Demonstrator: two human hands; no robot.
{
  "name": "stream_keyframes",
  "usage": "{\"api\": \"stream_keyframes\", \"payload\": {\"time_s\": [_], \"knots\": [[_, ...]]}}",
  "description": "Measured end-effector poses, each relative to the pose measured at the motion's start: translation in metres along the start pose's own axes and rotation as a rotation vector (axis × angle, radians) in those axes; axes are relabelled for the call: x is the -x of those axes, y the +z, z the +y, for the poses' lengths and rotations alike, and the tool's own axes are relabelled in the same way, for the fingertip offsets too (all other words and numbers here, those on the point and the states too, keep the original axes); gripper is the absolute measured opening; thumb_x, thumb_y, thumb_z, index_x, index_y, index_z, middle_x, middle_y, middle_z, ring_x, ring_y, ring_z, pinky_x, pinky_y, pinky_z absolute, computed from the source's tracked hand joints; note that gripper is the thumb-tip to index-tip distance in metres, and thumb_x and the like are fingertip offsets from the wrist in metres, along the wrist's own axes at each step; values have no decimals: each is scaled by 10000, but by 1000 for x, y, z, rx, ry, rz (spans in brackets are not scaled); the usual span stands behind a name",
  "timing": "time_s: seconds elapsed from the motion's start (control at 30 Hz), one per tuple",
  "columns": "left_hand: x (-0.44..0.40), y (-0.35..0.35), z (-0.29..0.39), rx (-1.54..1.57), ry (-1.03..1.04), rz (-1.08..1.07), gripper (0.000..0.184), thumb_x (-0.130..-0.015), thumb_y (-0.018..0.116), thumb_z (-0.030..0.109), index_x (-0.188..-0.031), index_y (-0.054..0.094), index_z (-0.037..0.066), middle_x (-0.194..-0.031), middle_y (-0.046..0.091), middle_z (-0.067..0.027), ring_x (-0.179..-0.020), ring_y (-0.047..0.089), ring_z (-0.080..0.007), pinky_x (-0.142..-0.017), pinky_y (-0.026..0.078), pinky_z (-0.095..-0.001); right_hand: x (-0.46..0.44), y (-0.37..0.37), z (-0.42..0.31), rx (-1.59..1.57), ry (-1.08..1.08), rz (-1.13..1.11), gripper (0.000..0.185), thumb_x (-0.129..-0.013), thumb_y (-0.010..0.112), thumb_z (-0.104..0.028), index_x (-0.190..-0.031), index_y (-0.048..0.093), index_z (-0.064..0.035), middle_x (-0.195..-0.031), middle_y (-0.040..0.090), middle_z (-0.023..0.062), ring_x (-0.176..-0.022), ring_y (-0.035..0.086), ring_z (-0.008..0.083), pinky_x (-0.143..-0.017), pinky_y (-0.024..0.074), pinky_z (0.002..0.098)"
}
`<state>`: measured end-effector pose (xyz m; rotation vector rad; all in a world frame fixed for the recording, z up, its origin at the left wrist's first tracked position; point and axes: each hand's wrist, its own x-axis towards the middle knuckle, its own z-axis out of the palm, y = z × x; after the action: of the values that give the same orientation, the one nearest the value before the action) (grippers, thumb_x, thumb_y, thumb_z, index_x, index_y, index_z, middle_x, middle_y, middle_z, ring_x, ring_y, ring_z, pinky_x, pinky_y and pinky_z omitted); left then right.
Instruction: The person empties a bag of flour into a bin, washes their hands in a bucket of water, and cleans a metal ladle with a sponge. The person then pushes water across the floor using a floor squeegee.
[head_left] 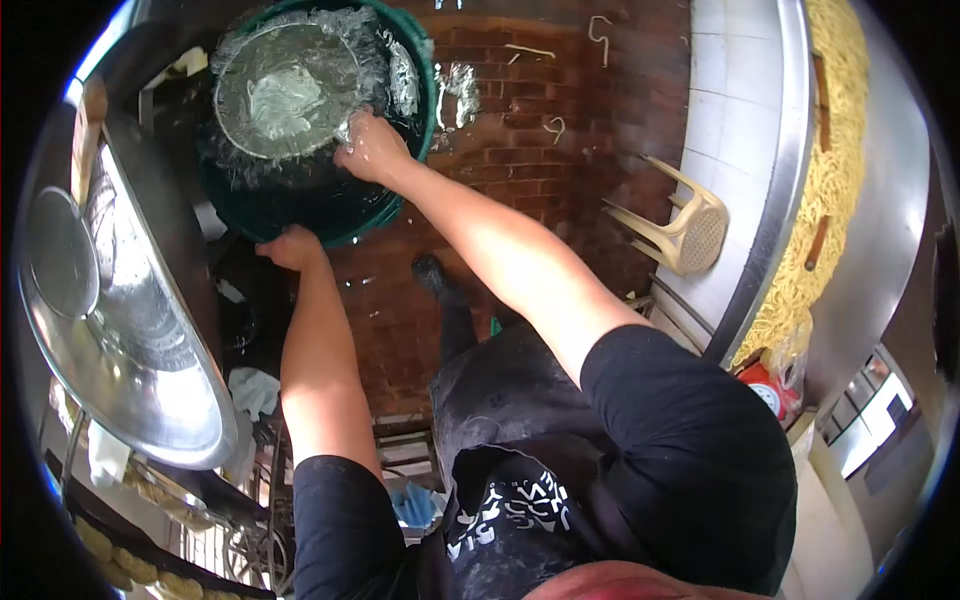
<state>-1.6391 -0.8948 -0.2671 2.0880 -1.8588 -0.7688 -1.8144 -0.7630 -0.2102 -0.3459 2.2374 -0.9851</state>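
From my distant place, I see the left hand [292, 247] at the near rim of the green tub [429, 105]; I cannot tell whether it grips. Farther, the right hand [374, 148] is curled on the edge of the round sieve [335, 92], inside the tub among splashing water [402, 80].

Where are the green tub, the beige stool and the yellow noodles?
Green tub [430, 100]: head view, on its rim.
Beige stool [704, 238]: head view, on its seat.
Yellow noodles [842, 165]: head view, mid-strip.
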Motion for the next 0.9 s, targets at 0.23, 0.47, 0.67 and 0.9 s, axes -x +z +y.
{"api": "stream_keyframes", "payload": {"time_s": [0.23,0.47,0.67,0.9], "knots": [[5,-3,14,-61,-4,-8,472,-830,624,46,-1206,374,-88,-1062,628,-358,-1011,646,-482,-891,506,-544,84,-180,15,-1013,187,30,378,-806,738,-9,-1131,548,-45,-823,682,130,-487,557,127,-379,469,286],[10,-8,18,-70,-4,-22,468,-835,599,27,-1209,351,-105,-1051,623,-366,-1006,648,-481,-878,508,-539,89,-368,102,-1464,-74,-181,204,-886,577,-38,-1064,484,-73,-655,407,-44,-450,388,53,-416,402,235],[-1,2,4,-49,5,5,443,-833,589,13,-1195,356,-93,-1039,627,-362,-1003,642,-493,-877,503,-541,73,-397,52,-1689,-308,-371,29,-942,497,-134,-952,495,-106,-606,401,-40,-417,419,77,-395,360,252],[12,-12,22,-40,-39,-13,436,-833,589,0,-1192,356,-80,-1041,630,-356,-1008,644,-484,-895,493,-540,79,-234,-48,-634,3,-2,310,-874,613,-105,-1150,523,3,-744,594,41,-563,585,158,-517,521,316]]}}
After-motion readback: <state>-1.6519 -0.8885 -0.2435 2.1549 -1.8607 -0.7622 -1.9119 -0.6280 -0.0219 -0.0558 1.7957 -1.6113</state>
